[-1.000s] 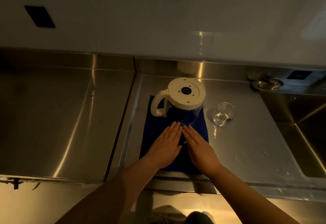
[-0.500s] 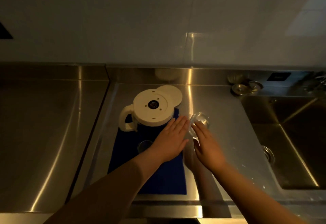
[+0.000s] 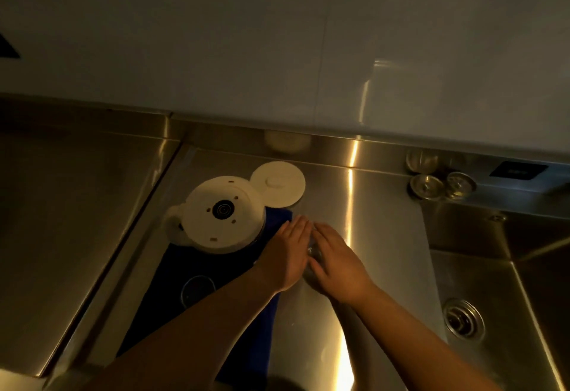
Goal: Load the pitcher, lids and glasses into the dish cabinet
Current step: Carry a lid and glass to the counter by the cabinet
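Observation:
The pitcher [image 3: 222, 215] stands upside down on a blue cloth [image 3: 262, 326], its white base up and its handle to the left. A round white lid [image 3: 277, 183] lies just behind it on the right. One clear glass [image 3: 197, 290] sits on the cloth in front of the pitcher. A second glass [image 3: 313, 251] stands just off the cloth's right edge, mostly hidden. My left hand [image 3: 285, 253] and my right hand [image 3: 337, 262] press against its two sides with fingers straight and close together.
The steel counter [image 3: 370, 218] has a raised step on the left [image 3: 77, 205]. A deep sink [image 3: 505, 282] with a drain [image 3: 462, 319] lies to the right. Small metal strainers [image 3: 442, 184] sit behind the sink. A white wall [image 3: 277, 51] rises behind.
Both hands left the blue cloth and moved right to the glass, closing in on its sides. The view shifted right, so the lid and the glass on the cloth now show.

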The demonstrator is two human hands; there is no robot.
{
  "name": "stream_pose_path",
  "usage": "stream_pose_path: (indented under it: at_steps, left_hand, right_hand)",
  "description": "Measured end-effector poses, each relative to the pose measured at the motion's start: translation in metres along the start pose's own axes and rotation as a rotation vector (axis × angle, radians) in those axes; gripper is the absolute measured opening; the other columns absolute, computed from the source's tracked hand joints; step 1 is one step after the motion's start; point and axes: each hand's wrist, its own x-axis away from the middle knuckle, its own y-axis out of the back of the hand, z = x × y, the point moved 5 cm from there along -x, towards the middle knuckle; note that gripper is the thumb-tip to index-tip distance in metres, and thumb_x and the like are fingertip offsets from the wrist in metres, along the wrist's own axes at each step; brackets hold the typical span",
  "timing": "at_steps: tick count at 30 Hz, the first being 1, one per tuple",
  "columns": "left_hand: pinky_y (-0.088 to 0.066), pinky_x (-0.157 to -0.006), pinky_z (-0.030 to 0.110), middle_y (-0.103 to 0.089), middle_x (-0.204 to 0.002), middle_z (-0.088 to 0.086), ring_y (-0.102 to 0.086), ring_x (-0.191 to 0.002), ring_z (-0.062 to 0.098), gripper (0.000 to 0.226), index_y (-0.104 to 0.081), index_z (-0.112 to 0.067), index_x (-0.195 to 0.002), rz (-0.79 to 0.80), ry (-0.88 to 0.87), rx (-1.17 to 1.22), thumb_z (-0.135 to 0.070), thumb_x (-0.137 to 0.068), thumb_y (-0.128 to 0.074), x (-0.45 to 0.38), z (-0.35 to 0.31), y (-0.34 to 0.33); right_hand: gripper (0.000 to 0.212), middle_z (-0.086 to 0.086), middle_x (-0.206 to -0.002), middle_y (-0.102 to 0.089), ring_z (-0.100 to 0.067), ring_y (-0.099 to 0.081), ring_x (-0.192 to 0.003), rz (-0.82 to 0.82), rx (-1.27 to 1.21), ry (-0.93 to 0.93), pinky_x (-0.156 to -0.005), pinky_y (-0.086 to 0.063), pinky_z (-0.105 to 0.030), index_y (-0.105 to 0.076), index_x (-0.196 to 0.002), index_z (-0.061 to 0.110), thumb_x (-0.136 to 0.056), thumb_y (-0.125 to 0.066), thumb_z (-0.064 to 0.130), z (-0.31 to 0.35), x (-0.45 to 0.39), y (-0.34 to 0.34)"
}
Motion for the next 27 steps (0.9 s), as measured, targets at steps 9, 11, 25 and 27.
stream_pose_path:
  at_steps: [9,11,25,27]
  left_hand:
    - [0.001,-0.115,0.03,-0.003,-0.158,0.014,0.001,-0.145,0.023,0.055,-0.004,-0.003,-0.148,0.087,0.126,0.202,-0.027,-0.103,-0.023,-0.028,0.014,-0.015]
    - [-0.003,-0.116,0.031,-0.01,-0.157,0.015,-0.005,-0.145,0.023,0.055,-0.011,-0.002,-0.148,0.04,0.123,0.204,-0.029,-0.102,-0.025,-0.041,0.016,-0.012]
    - [-0.01,-0.115,0.037,-0.023,-0.153,0.017,-0.017,-0.142,0.028,0.06,-0.024,-0.002,-0.145,-0.092,0.334,0.238,-0.037,-0.098,-0.038,-0.121,0.045,-0.009]
    - [-0.007,-0.116,0.04,-0.008,-0.157,0.015,-0.007,-0.145,0.027,0.063,-0.008,-0.005,-0.149,0.0,0.503,0.175,-0.039,-0.1,-0.028,-0.125,0.062,-0.021]
  right_hand:
    - [0.067,-0.007,-0.133,-0.048,-0.019,-0.046,-0.121,0.002,-0.026,0.092,-0.1,-0.04,-0.03,-0.045,-0.134,0.009,-0.082,-0.063,0.047,-0.008,-0.006,0.004]
    - [0.064,-0.005,-0.128,-0.051,-0.019,-0.049,-0.117,-0.041,-0.034,0.052,-0.098,-0.04,-0.025,-0.049,-0.13,0.009,-0.079,-0.067,0.042,-0.013,-0.007,0.008]
    - [0.068,-0.008,-0.119,-0.056,-0.024,-0.053,-0.109,-0.123,0.086,-0.16,-0.088,-0.042,-0.025,-0.054,-0.123,0.006,-0.066,-0.076,0.036,-0.066,-0.044,0.029]
    - [0.067,-0.005,-0.119,-0.056,-0.022,-0.053,-0.108,-0.13,0.091,-0.169,-0.087,-0.043,-0.024,-0.053,-0.123,0.009,-0.066,-0.074,0.038,-0.07,-0.047,0.027]
